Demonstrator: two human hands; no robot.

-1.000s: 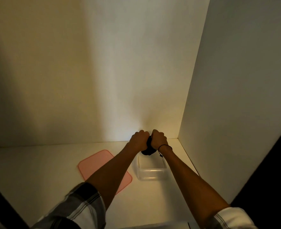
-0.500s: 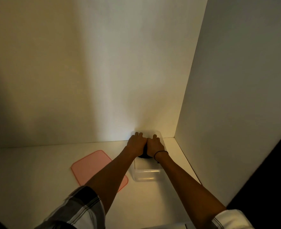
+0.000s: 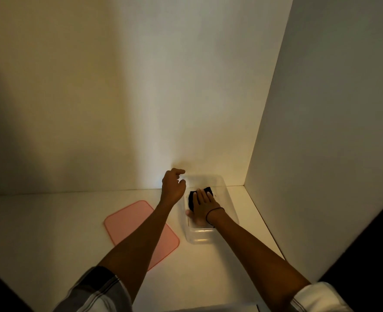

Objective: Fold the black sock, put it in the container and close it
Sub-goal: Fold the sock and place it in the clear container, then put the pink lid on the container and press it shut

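Right hand [image 3: 203,204] flat, pressing folded black sock [image 3: 191,198] into clear rectangular plastic container [image 3: 199,237] so it stays compact; left hand [image 3: 172,188] loosely open, empty, nearest flat pink lid [image 3: 127,221].

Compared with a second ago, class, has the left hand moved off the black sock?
Yes. The left hand has lifted off the black sock and now hangs open just left of the clear container, while the right hand presses the sock inside.

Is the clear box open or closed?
Open. The clear box has no top on; the pink lid lies flat on the shelf beside it.
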